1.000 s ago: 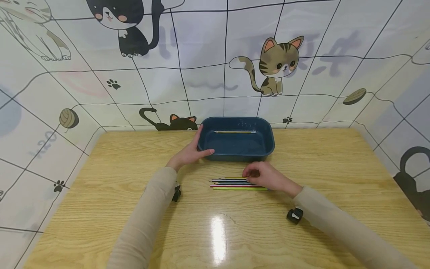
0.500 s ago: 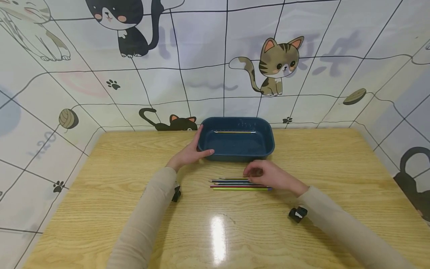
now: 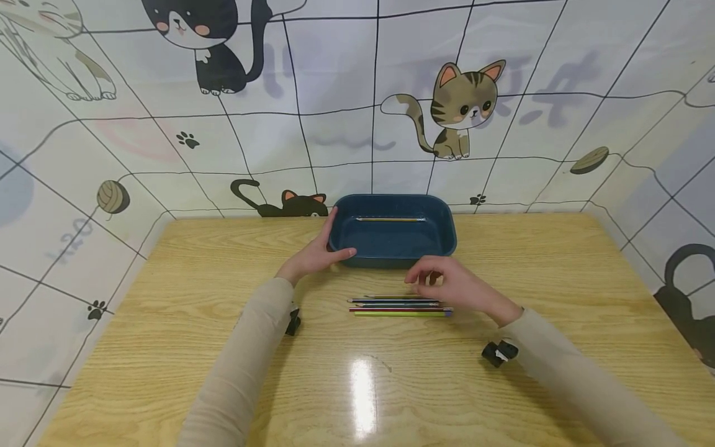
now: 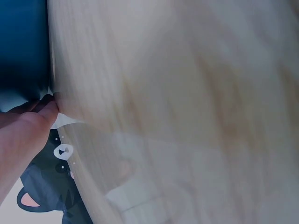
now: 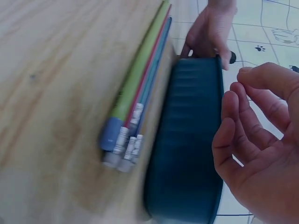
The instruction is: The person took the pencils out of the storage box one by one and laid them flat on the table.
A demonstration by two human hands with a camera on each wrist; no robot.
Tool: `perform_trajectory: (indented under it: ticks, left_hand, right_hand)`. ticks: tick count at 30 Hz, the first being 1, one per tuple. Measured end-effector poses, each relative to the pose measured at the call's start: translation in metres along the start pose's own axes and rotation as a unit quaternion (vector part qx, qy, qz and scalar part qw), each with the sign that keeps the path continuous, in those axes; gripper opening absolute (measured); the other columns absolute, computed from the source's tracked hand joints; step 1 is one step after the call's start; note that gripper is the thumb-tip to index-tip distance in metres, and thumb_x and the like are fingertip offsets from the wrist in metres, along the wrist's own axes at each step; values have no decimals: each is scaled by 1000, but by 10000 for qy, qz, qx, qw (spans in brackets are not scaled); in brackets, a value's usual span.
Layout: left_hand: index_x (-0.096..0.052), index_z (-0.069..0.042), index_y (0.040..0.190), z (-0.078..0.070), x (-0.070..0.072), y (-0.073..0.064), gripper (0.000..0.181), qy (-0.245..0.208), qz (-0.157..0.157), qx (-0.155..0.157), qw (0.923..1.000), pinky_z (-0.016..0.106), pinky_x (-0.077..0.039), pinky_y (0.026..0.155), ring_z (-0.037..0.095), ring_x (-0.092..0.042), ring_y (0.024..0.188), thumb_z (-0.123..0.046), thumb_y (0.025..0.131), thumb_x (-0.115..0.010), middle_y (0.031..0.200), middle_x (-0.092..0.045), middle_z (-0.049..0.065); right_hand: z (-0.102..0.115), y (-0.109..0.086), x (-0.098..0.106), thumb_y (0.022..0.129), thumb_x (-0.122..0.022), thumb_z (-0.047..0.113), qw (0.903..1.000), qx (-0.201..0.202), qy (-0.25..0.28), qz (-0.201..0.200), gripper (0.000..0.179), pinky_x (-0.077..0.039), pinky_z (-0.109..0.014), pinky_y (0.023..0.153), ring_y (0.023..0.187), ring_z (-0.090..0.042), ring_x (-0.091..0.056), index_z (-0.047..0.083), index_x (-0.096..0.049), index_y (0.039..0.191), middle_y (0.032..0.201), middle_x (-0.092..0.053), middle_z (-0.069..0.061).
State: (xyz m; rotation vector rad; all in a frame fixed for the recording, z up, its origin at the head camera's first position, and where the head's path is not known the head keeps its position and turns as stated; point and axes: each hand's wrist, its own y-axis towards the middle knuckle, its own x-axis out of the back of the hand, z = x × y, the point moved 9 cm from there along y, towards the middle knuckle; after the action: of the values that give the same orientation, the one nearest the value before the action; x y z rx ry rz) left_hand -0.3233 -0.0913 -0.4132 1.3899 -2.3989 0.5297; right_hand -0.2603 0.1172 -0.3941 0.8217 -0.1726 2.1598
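Note:
A dark blue rectangular plastic tub (image 3: pixel 393 262) stands on the wooden table against the back wall. One pencil (image 3: pixel 391 219) lies inside it. My left hand (image 3: pixel 313 253) rests at the tub's left front corner, thumb along the front rim and fingers spread along the left side. Just in front of the tub lies a row of several pencils (image 3: pixel 399 314), roughly parallel; in the right wrist view their eraser ends show. Above their right part hovers my right hand (image 3: pixel 447 280), fingers loosely bent. The right wrist view shows nothing between the fingers of that hand (image 5: pixel 266 135).
A white sheet with printed cats (image 3: pixel 466 112) and grid lines forms the back and sides. Light wooden tabletop (image 3: pixel 223 261) extends left, right and in front of the tub. Small black wrist cameras (image 3: pixel 499 352) sit by the sleeves.
My right hand has risen a little off the pencils and moved slightly right, uncovering their right ends. The left hand and the tub have stayed in place.

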Motion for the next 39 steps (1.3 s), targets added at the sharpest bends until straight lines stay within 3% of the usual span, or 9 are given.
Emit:
perform_trajectory:
  ticks: [10,19,26,32,39]
  left_hand:
    - [15,-18,154,0,0,0,99,92,-9,9,10000,55,-16,111,36,-1,144,-24,95,-64,159,16,9]
    - [18,-32,152,33,0,19,102,142,-137,-93,9998,55,-16,111,31,0,145,-34,93,-66,159,17,-2]
    - [17,-37,152,34,0,20,102,191,-166,-55,9997,55,-17,111,31,-3,145,-35,93,-66,159,16,-4]
    - [17,-31,153,30,0,17,102,181,-93,-30,9998,56,-17,111,33,-1,145,-35,93,-65,159,17,-1]
    - [17,-38,151,35,0,22,102,167,-122,-100,9997,55,-17,111,30,-1,145,-37,93,-66,159,17,-6]
  right_hand:
    - [12,5,17,87,-67,-4,9997,93,-34,-245,20,-50,-32,66,77,-14,-59,10,-72,102,92,-66,-4]
    - [3,11,30,86,-67,-7,9993,65,-71,-347,19,-51,-29,66,78,-15,-61,4,-70,102,93,-66,-8]
    - [-12,20,41,88,-67,-3,9982,-425,95,-407,14,-49,-30,67,80,-19,-59,-2,-68,102,98,-65,-15]
    - [-18,29,47,89,-67,-1,9978,-517,-188,-369,14,-48,-29,65,79,-20,-59,-2,-68,104,94,-66,-7]
    - [-31,42,54,88,-66,-2,9960,-465,-672,-353,15,-48,-32,66,79,-21,-58,-2,-68,104,94,-65,-8]
